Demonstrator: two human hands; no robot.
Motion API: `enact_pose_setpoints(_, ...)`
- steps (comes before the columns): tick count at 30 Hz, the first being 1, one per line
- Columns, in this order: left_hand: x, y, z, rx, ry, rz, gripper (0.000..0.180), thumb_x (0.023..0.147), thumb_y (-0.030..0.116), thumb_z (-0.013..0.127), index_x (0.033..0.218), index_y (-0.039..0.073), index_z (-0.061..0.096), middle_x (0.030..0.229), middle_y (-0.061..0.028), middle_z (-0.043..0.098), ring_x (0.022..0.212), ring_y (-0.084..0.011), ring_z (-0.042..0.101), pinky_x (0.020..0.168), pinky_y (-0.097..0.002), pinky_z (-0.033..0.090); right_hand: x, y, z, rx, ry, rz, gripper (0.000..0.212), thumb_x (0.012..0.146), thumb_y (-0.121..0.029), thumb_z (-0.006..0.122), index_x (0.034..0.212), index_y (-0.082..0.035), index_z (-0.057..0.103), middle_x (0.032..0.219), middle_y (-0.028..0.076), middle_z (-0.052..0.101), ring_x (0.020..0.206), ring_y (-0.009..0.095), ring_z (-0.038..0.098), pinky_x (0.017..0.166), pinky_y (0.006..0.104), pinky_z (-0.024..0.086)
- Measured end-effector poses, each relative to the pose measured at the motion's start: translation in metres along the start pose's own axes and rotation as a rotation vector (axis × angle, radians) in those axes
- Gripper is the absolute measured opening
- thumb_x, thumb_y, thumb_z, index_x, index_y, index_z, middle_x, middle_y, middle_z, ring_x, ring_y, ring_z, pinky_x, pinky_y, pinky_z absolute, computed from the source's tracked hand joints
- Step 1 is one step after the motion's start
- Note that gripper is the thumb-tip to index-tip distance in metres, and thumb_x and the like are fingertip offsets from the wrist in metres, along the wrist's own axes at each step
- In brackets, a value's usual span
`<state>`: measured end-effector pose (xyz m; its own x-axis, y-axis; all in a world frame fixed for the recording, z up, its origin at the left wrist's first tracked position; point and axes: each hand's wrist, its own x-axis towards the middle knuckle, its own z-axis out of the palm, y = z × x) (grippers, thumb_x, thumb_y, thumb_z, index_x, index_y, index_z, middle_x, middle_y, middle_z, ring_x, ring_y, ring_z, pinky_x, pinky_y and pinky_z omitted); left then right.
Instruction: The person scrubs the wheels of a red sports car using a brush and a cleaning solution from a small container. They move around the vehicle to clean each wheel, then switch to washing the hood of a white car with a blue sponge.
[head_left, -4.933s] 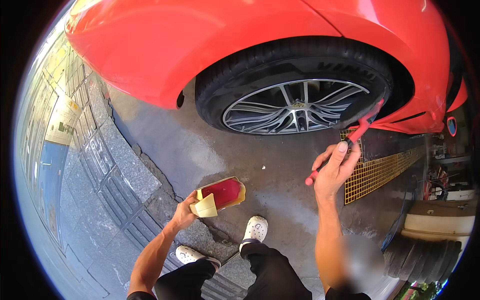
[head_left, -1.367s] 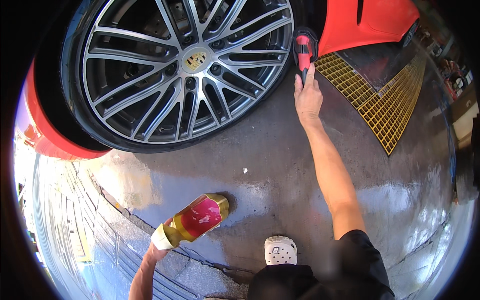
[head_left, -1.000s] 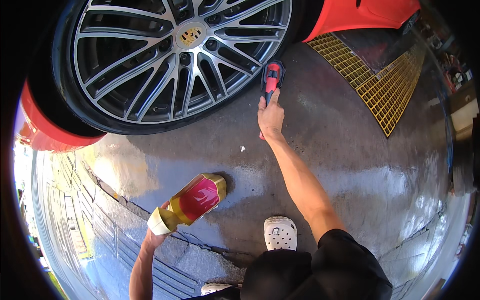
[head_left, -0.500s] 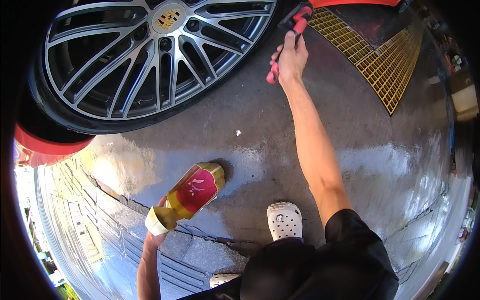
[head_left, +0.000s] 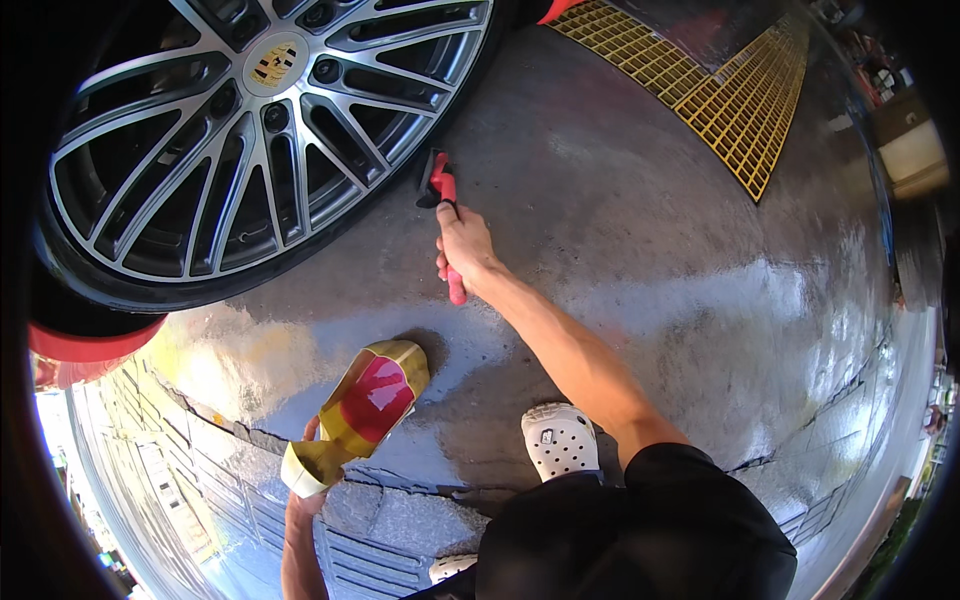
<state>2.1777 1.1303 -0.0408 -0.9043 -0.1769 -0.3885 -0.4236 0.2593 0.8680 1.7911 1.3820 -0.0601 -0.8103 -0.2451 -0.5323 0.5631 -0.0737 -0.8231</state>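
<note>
My right hand point(head_left: 467, 245) is wrapped round the red handle of a black-headed brush point(head_left: 446, 183). The brush head is beside the black tyre point(head_left: 290, 262) of a car wheel; whether the two touch, I cannot tell. Silver and dark spokes point(head_left: 262, 190) fill the wheel. Low on the left, my left hand point(head_left: 306, 500) grips the pale end of a cut-open yellow container point(head_left: 345, 437), its fingers partly hidden behind it. Pinkish-red liquid point(head_left: 376, 402) lies inside the container's wider part, tilted up and away from me.
A yellow floor grating point(head_left: 735, 125) bends into a corner at the upper right. Red car bodywork point(head_left: 95, 345) shows below the tyre at left. My white clog point(head_left: 560, 442) stands on the wet dark floor point(head_left: 700, 300), near a cracked, grooved strip.
My right hand has brought the brush down and left, from above the tyre's right side to beside its lower right edge. My view has shifted slightly; the left hand still holds the container.
</note>
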Motion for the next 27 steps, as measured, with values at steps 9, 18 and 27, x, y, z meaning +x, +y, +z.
enact_pose_setpoints(9, 0.009, 0.010, -0.003, 0.235, -0.004, -0.008, 0.097, 0.079, 0.008, 0.080, 0.161, 0.008, 0.028, 0.116, -0.0052, 0.068, 0.102, -0.0175, 0.065, 0.094, -0.0329, 0.052, 0.061, -0.081, 0.011, 0.139, 0.393, -0.314, 0.033, 0.109, -0.035, 0.042, 0.108, -0.002, 0.046, 0.078, 0.008, 0.054, 0.053, 0.018, 0.056, 0.047, 0.0368, 0.054)
enact_pose_setpoints(18, 0.001, 0.019, 0.001, 0.150, 0.036, 0.053, 0.087, 0.083, 0.006, 0.078, 0.158, 0.005, 0.034, 0.138, -0.0095, 0.063, 0.126, -0.0176, 0.060, 0.112, -0.0348, 0.045, -0.003, 0.031, 0.110, 0.296, 0.020, 0.042, 0.031, 0.111, -0.039, 0.037, 0.113, -0.008, 0.040, 0.080, 0.005, 0.050, 0.058, 0.016, 0.051, 0.054, 0.0359, 0.050)
enact_pose_setpoints(27, 0.002, 0.008, -0.003, 0.116, 0.053, 0.139, 0.083, 0.077, 0.006, 0.082, 0.150, -0.002, 0.041, 0.135, -0.0159, 0.064, 0.126, -0.0257, 0.061, 0.111, -0.0360, 0.047, -0.089, 0.030, 0.169, 0.559, -0.560, 0.535, 0.042, 0.111, -0.040, 0.036, 0.086, -0.008, 0.045, 0.073, 0.003, 0.050, 0.059, 0.013, 0.048, 0.058, 0.0284, 0.047)
